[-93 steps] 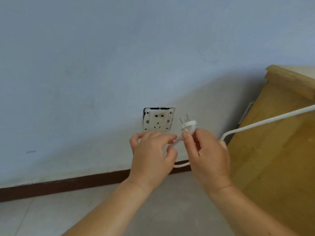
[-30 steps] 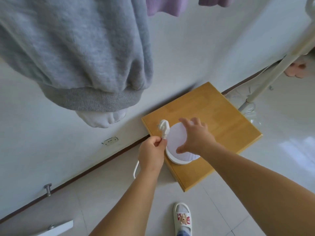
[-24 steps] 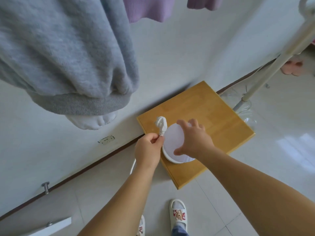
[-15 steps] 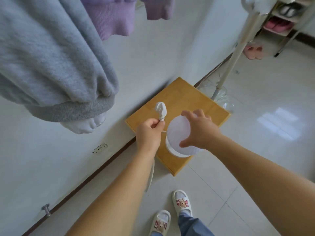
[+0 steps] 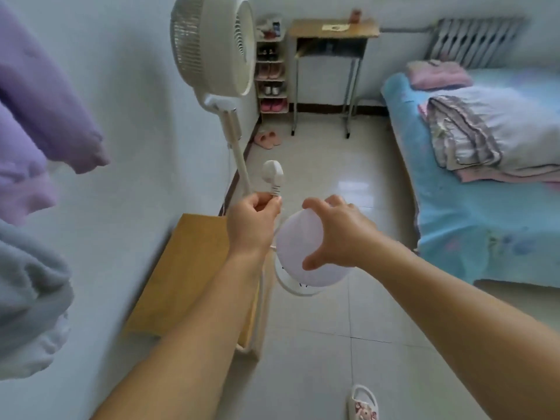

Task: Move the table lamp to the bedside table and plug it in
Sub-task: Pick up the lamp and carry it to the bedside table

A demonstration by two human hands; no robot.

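The white table lamp (image 5: 298,259), with a round shade and a round base below it, hangs in the air above the tiled floor. My right hand (image 5: 338,233) grips its shade from above. My left hand (image 5: 251,221) pinches the lamp's white cord just below the white plug (image 5: 273,176), which points upward. The cord runs down past my left forearm. A low wooden table (image 5: 185,268) stands against the left wall, beneath and left of my left hand.
A white standing fan (image 5: 213,53) rises by the left wall ahead. Farther off are a shoe rack (image 5: 270,71) and a wooden desk (image 5: 331,30) on metal legs. A bed with blue sheet (image 5: 472,213) fills the right. Hanging clothes (image 5: 36,122) crowd the left.
The lamp has been lifted off the wooden table and carried right over the floor. My view has swung up from the table toward the room. Both hands keep their hold.
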